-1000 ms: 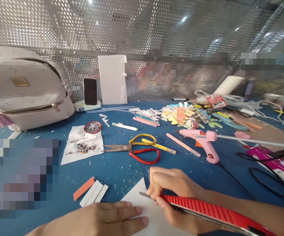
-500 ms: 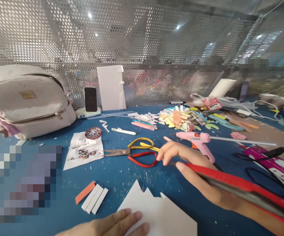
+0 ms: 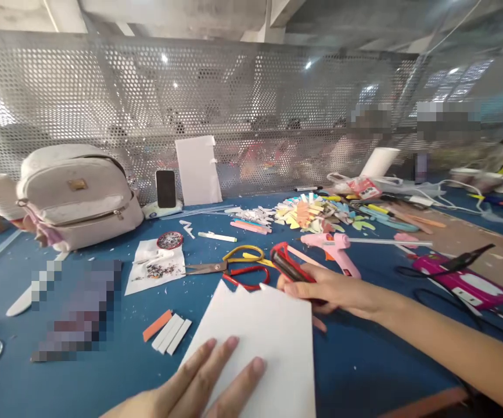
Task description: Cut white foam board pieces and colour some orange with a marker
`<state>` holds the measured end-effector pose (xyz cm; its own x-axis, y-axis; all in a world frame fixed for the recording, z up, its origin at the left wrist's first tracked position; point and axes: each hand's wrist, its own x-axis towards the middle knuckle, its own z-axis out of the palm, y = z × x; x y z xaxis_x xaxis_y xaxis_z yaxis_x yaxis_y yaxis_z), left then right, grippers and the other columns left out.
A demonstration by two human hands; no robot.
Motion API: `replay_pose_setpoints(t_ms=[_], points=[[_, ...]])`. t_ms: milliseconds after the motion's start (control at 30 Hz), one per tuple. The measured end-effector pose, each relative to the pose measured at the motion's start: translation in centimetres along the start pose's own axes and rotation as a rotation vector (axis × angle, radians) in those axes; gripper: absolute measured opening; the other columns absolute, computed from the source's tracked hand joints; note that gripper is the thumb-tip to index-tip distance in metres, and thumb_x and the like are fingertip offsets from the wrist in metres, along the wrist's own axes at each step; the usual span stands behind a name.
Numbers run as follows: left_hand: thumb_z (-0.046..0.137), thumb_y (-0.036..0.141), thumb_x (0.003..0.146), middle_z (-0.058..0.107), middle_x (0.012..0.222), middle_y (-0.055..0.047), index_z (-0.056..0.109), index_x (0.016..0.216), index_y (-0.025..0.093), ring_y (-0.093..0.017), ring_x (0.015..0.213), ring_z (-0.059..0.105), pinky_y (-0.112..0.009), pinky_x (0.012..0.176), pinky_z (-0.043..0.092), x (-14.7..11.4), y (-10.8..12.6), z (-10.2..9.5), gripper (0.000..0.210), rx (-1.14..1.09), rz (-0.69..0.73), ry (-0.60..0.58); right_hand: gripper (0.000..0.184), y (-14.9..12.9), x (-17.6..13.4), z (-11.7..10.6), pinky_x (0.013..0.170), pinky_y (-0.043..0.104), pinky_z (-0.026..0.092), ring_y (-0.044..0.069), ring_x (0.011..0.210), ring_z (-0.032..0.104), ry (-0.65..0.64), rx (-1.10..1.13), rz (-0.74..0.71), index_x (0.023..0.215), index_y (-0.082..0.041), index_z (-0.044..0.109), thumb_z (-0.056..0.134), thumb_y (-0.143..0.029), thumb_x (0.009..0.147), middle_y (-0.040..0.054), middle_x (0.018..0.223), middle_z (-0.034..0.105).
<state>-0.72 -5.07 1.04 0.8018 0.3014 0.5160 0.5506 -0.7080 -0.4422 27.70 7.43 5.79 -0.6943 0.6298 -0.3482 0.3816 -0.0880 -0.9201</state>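
I see my right hand (image 3: 334, 290) closed around the red-handled utility knife (image 3: 288, 264) just right of the notched white foam sheet (image 3: 262, 342) (near centre), which my left hand (image 3: 199, 386) pins with flat, spread fingers.

Two bare hands are seen from the head camera. The left hand (image 3: 199, 386) is shown from the back, uncovered, with no ring, glove or band worn. The fingers (image 3: 238, 392) are long and slim, with short, plain nails. The right hand (image 3: 334, 290) is likewise bare. The right forearm (image 3: 443, 342) is seen uncovered along its whole visible length; no sleeve, watch or bracelet is worn there.
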Motion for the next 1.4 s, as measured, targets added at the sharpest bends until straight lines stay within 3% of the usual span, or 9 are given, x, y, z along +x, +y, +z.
replay_pose_setpoints(t_ms=[133, 200, 267, 400, 500, 633, 867, 1200, 1400], points=[[0.047, 0.029, 0.104, 0.063, 0.139, -0.008, 0.05, 0.145, 0.027, -0.029, 0.123, 0.064, -0.043, 0.101, 0.055, 1.9, -0.7, -0.6, 0.041, -0.028, 0.02, 0.106, 0.051, -1.0, 0.1, 0.6, 0.046, 0.017, 0.041, 0.008, 0.054, 0.053, 0.191, 0.045, -0.166, 0.097, -0.017, 0.06, 0.082, -0.054, 0.071, -0.0029, 0.076, 0.058], [0.036, 0.033, 0.107, 0.064, 0.137, -0.01, 0.046, 0.147, 0.021, -0.024, 0.129, 0.06, -0.039, 0.107, 0.05, 2.6, -1.4, -1.2, 0.043, -0.233, -0.003, 0.079, 0.052, -1.5, 0.4, 0.6, 0.049, 0.021, 0.048, 0.009, 0.055, 0.053, 0.245, 0.0, -0.211, 0.097, -0.016, 0.061, 0.085, -0.051, 0.068, -0.0037, 0.075, 0.057], [0.04, 0.043, 0.105, 0.062, 0.139, -0.013, 0.04, 0.149, 0.016, -0.02, 0.132, 0.056, -0.03, 0.108, 0.048, 2.9, -2.2, -1.7, 0.051, -0.488, -0.256, 0.141, 0.051, -1.8, 0.5, 0.4, 0.048, 0.023, 0.05, 0.009, 0.052, 0.053, 0.241, -0.043, -0.225, 0.096, -0.016, 0.062, 0.087, -0.048, 0.066, -0.0042, 0.074, 0.057], [0.071, 0.035, 0.089, 0.056, 0.14, -0.006, 0.047, 0.138, 0.031, -0.019, 0.122, 0.058, -0.03, 0.102, 0.05, 2.8, -4.0, -1.8, 0.055, -1.079, -1.011, 0.176, 0.045, -2.3, 0.1, 0.1, 0.047, 0.023, 0.049, 0.008, 0.049, 0.051, 0.2, -0.106, -0.254, 0.095, -0.015, 0.065, 0.086, -0.044, 0.068, -0.0046, 0.072, 0.057], [0.085, 0.042, 0.073, 0.069, 0.112, -0.006, 0.064, 0.115, 0.022, -0.018, 0.094, 0.067, -0.027, 0.081, 0.056, 3.0, -4.9, -1.0, 0.051, -1.509, -1.214, 0.04, 0.044, -2.5, -0.4, 0.2, 0.045, 0.021, 0.047, 0.007, 0.049, 0.051, 0.179, -0.141, -0.274, 0.098, -0.016, 0.066, 0.085, -0.041, 0.069, -0.0037, 0.076, 0.058], [0.088, 0.043, 0.069, 0.073, 0.074, -0.001, 0.069, 0.081, 0.015, -0.011, 0.068, 0.068, -0.019, 0.065, 0.052, 3.5, -4.9, -0.3, 0.036, -1.676, -1.334, -0.072, 0.043, -2.4, -0.8, 0.2, 0.045, 0.02, 0.048, 0.007, 0.05, 0.052, 0.16, -0.197, -0.273, 0.099, -0.015, 0.067, 0.085, -0.041, 0.07, -0.0033, 0.078, 0.058], [0.095, 0.043, 0.057, 0.076, 0.067, -0.003, 0.069, 0.069, 0.014, -0.012, 0.063, 0.069, -0.02, 0.064, 0.053, 3.6, -4.6, 0.1, 0.041, -1.78, -1.451, -0.06, 0.04, -2.5, -0.5, -0.3, 0.047, 0.02, 0.048, 0.009, 0.056, 0.053, 0.102, -0.223, -0.256, 0.095, -0.014, 0.065, 0.083, -0.043, 0.073, -0.0031, 0.074, 0.055], [0.093, 0.043, 0.063, 0.075, 0.072, -0.002, 0.071, 0.078, 0.014, -0.012, 0.068, 0.069, -0.019, 0.067, 0.051, 2.7, -4.9, 1.2, 0.04, -1.788, -1.47, -0.038, 0.049, -1.7, 2.1, -1.4, 0.047, 0.021, 0.05, 0.007, 0.053, 0.053, 0.116, -0.209, -0.217, 0.099, -0.015, 0.066, 0.087, -0.047, 0.068, -0.0009, 0.089, 0.057], [0.087, 0.051, 0.069, 0.073, 0.111, -0.008, 0.065, 0.114, 0.019, -0.019, 0.084, 0.072, -0.028, 0.074, 0.056, 1.6, -4.6, 2.1, 0.059, -1.819, -1.374, -0.076, 0.049, -1.6, 2.2, -1.0, 0.052, 0.023, 0.049, 0.011, 0.06, 0.053, 0.175, -0.209, -0.221, 0.1, -0.016, 0.066, 0.079, -0.055, 0.075, -0.0001, 0.083, 0.058]])
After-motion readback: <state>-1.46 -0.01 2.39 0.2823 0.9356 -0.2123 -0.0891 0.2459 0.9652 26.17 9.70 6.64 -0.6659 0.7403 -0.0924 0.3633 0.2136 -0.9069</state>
